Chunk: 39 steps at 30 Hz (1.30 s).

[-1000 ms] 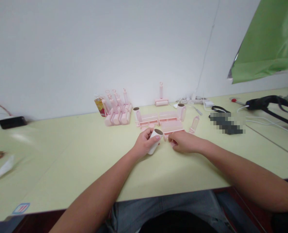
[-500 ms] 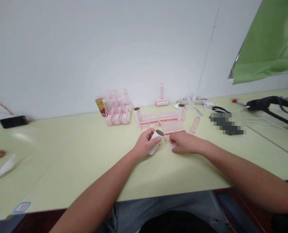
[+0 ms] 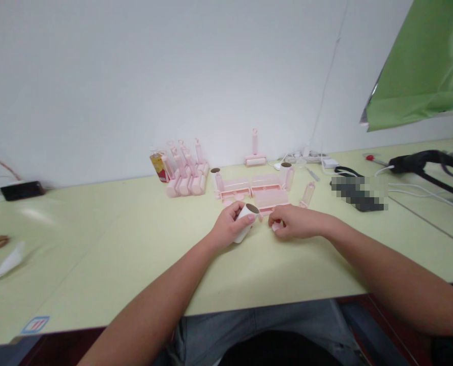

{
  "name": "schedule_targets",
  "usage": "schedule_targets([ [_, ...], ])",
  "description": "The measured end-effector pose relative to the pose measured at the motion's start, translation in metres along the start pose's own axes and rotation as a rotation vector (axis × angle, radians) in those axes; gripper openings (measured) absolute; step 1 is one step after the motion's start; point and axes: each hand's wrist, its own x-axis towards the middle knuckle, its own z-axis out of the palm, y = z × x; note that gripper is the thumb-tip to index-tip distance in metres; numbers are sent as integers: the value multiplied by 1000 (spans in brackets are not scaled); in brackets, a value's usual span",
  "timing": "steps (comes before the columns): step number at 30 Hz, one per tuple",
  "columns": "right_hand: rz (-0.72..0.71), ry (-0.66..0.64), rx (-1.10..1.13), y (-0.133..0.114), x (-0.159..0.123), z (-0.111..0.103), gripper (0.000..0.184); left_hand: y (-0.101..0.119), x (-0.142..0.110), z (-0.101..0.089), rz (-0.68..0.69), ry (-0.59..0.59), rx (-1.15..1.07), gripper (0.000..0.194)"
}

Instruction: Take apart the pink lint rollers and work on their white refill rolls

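My left hand (image 3: 229, 224) is wrapped round a white lint roller refill (image 3: 245, 223), tilted, its brown cardboard core facing up and away. To its right, my right hand (image 3: 297, 221) is curled with thumb and forefinger pinching a small pale pink piece (image 3: 275, 227), mostly covered by the fingers. Just beyond my hands lie pink roller covers and frames (image 3: 270, 199). Two more white refills stand upright, the left refill (image 3: 215, 173) and the right refill (image 3: 286, 169), with pink handles next to them. A loose pink handle (image 3: 307, 194) lies farther right.
Several assembled pink lint rollers (image 3: 186, 185) stand at the back left beside a yellow-and-red package (image 3: 159, 166). Another lint roller (image 3: 255, 158) stands against the wall. Cables, a power strip (image 3: 306, 158) and a black strapped device (image 3: 420, 165) occupy the right side.
My right hand has shifted slightly right and lifted a little, showing more of the small pink piece between its fingers. The left hand keeps its hold on the refill.
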Motion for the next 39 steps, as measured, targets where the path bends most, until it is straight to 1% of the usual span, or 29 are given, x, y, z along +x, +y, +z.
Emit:
schedule_targets([
  [2, -20, 13, 1, 0, 0, -3, 11, 0, 0, 0, -3, -2, 8, 43],
  [3, -28, 41, 5, 0, 1, -4, 9, -1, 0, 0, -2, -3, 15, 43],
  [7, -31, 243, 23, 0, 5, -6, 3, -1, 0, -1, 24, 6, 69, 42],
  [9, -38, 353, 54, 1, 7, -5, 4, -2, -1, -1, 43, 12, 109, 41],
  [11, -55, 438, 140, 0, 8, -2, 6, -2, -1, -1, 62, 9, 157, 41],
  [13, -86, 485, 285, -3, 8, 1, 8, -3, -2, -2, 85, -2, 204, 41],
  [15, -160, 506, 451, -8, 8, 5, 12, -3, -1, -2, 109, -10, 243, 40],
  [17, -272, 514, 574, -14, 8, 9, 17, -3, -1, -3, 127, -11, 274, 40],
  [19, -361, 533, 616, -18, 8, 14, 18, -3, -1, -2, 136, -9, 292, 39],
  [21, -399, 571, 605, -21, 10, 19, 19, -3, -1, -2, 145, -15, 292, 39],
  [24, -406, 603, 592, -21, 13, 25, 17, -1, -1, -1, 159, -54, 270, 41],
  [30, -404, 578, 622, -15, 18, 29, 21, 1, -2, -2, 165, -98, 268, 45],
  [34, -376, 587, 656, -13, 18, 29, 21, 1, -4, -2, 164, -107, 263, 46],
  [39, -338, 586, 714, -12, 19, 32, 22, 2, -5, -3, 205, -147, 222, 43],
])
